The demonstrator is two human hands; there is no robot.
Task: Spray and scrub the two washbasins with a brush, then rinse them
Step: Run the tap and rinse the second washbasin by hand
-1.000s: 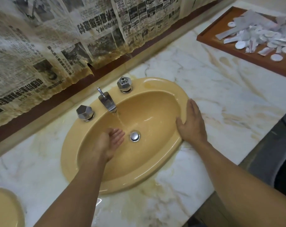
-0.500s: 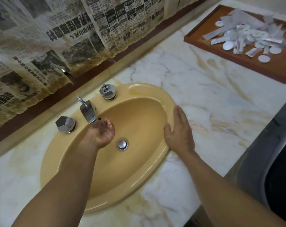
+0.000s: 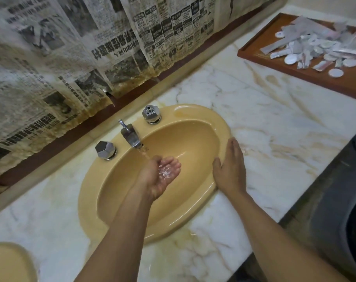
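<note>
Turns the left hand (image 3: 162,176) palm-up since half a second ago and draws it back from the spout's mouth to the middle of the bowl. Cups it loosely, fingers curved, holding nothing but a pool of water falling from the faucet (image 3: 131,136). Lays the right hand (image 3: 231,167) flat, fingers straight and together, on the right rim of the washbasin (image 3: 87,192). Leaves open bowl behind and right of the cupped hand, and bare marble counter (image 3: 274,129) beyond the rim up to the wooden tray (image 3: 352,86). Shows the basin glossy yellow-tan, oval, sunk into the counter, chrome knobs (image 3: 104,150) flanking the faucet. Catches an edge of the second washbasin (image 3: 8,263) at bottom left.
</note>
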